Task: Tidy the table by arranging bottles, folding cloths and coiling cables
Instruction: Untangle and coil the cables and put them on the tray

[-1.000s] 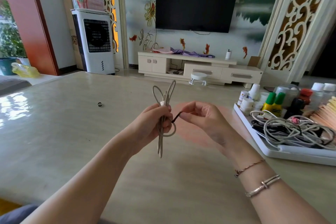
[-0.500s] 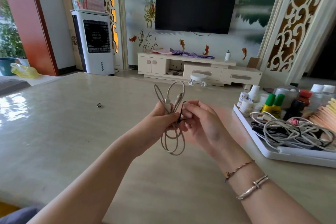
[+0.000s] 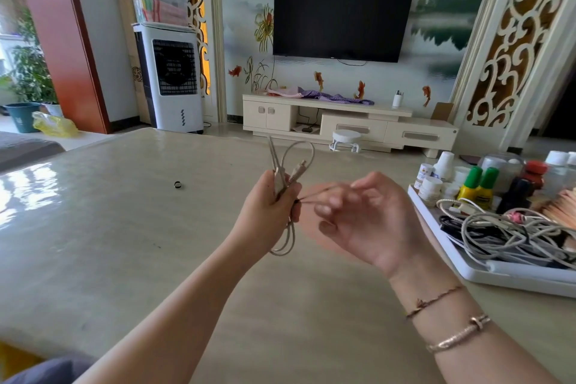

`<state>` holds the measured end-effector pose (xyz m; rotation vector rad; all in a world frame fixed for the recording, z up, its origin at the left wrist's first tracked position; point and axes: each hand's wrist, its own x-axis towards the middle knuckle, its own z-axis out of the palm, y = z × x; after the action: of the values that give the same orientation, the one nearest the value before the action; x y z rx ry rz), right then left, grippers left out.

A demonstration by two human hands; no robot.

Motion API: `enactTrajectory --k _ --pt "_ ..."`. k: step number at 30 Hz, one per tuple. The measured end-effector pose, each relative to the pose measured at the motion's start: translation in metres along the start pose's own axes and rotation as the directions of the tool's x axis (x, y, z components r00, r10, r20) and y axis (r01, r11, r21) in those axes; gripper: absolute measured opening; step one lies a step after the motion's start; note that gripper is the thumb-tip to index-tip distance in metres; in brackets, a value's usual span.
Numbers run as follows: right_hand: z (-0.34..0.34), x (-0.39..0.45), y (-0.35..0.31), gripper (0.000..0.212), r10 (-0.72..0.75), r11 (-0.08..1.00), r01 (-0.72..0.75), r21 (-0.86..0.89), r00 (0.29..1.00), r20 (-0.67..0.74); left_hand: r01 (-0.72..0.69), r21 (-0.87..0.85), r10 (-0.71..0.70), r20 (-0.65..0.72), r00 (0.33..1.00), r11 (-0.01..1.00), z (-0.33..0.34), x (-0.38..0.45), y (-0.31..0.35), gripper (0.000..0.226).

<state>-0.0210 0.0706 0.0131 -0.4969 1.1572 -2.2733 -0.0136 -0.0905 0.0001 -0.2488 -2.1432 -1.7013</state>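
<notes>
My left hand (image 3: 268,206) grips a grey cable (image 3: 288,243) folded into a small bundle, held upright above the table (image 3: 124,243). Loops stick out above and below the fist, and two plugs show at the top. A thin dark elastic band (image 3: 314,196) stretches from the bundle's middle to my right hand (image 3: 367,221), whose blurred, curled fingers hook it just right of the bundle. A white tray (image 3: 511,274) at the right holds a tangle of loose cables (image 3: 505,227) and small bottles, two of them yellow with green caps (image 3: 470,184).
A small black ring (image 3: 177,185) lies on the table to the left of my hands. The tray fills the table's right side; its back part holds more bottles and jars. A TV and cabinet stand beyond the table.
The right hand has pulled away to the right, stretching the band out from the bundle. The left hand has held the bundle in much the same place, slightly turned.
</notes>
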Motion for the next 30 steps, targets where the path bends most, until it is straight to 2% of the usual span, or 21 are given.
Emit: enactTrajectory --k 1,2,3,4,5,6,7,8,9,10,11,14,16,18,22,26,30 --pt "0.002 0.000 0.003 0.005 -0.072 0.968 0.082 0.237 0.996 -0.048 -0.001 -0.027 0.000 -0.014 1.000 1.000 0.000 0.001 0.001 0.011" --pt "0.003 0.003 0.006 0.018 -0.123 0.921 0.171 0.351 0.980 -0.154 -0.001 -0.053 0.000 -0.018 1.000 0.999 0.001 0.002 0.001 0.011" --pt "0.005 0.009 0.008 0.028 -0.169 0.914 0.250 0.320 0.951 -0.260 -0.001 -0.069 0.000 -0.016 1.000 0.998 0.003 0.003 0.001 0.011" --pt "0.006 0.015 0.011 0.030 -0.230 0.934 0.313 0.173 0.896 -0.379 -0.001 -0.076 0.001 -0.007 1.000 0.997 0.005 0.002 0.002 0.012" --pt "0.007 0.020 0.015 0.028 -0.333 0.938 0.339 -0.076 0.814 -0.476 -0.001 -0.082 0.002 0.011 1.000 0.997 0.007 0.001 0.002 0.013" --pt "0.007 0.025 0.019 0.023 -0.470 0.880 0.336 -0.336 0.716 -0.516 -0.004 -0.083 0.007 0.036 0.999 0.997 0.008 0.000 0.003 0.013" --pt "0.005 0.028 0.022 0.018 -0.589 0.793 0.332 -0.511 0.633 -0.502 -0.015 -0.077 0.020 0.066 0.998 0.997 0.010 -0.001 0.004 0.013" --pt "0.006 0.029 0.023 0.014 -0.660 0.731 0.344 -0.590 0.574 -0.484 -0.028 -0.066 0.034 0.101 0.994 0.997 0.011 -0.002 0.006 0.012" --pt "0.006 0.028 0.022 0.010 -0.690 0.704 0.353 -0.616 0.545 -0.476 -0.036 -0.054 0.043 0.131 0.991 0.998 0.012 -0.003 0.007 0.012" --pt "0.005 0.027 0.021 0.010 -0.694 0.700 0.355 -0.620 0.546 -0.470 -0.035 -0.046 0.042 0.155 0.987 0.998 0.011 -0.003 0.009 0.012" --pt "0.006 0.025 0.020 0.015 -0.676 0.712 0.349 -0.610 0.576 -0.459 -0.025 -0.045 0.032 0.177 0.984 0.999 0.010 -0.003 0.010 0.013" --pt "0.005 0.021 0.015 0.039 -0.565 0.767 0.298 -0.568 0.734 -0.378 0.070 -0.069 -0.046 0.302 0.952 0.995 0.002 -0.001 0.014 0.014" --pt "0.003 0.019 0.011 0.047 -0.516 0.782 0.277 -0.559 0.791 -0.329 0.122 -0.058 -0.088 0.406 0.910 0.991 -0.002 -0.001 0.016 0.012" --pt "0.001 0.016 0.008 0.052 -0.469 0.806 0.265 -0.530 0.831 -0.299 0.109 -0.030 -0.084 0.457 0.886 0.994 -0.002 -0.001 0.017 0.010" --pt "-0.001 0.009 0.005 0.057 -0.409 0.850 0.265 -0.455 0.876 -0.255 -0.039 0.139 -0.037 0.508 0.861 0.989 -0.002 -0.002 0.015 0.015" --pt "-0.004 0.002 -0.003 0.052 -0.399 0.825 0.277 -0.493 0.903 -0.161 -0.014 0.222 -0.129 0.615 0.778 0.975 -0.006 -0.005 0.019 0.011" --pt "-0.007 -0.003 -0.010 0.069 -0.409 0.755 0.287 -0.590 0.909 -0.082 -0.079 0.323 -0.171 0.674 0.719 0.943 -0.006 -0.006 0.023 0.021"
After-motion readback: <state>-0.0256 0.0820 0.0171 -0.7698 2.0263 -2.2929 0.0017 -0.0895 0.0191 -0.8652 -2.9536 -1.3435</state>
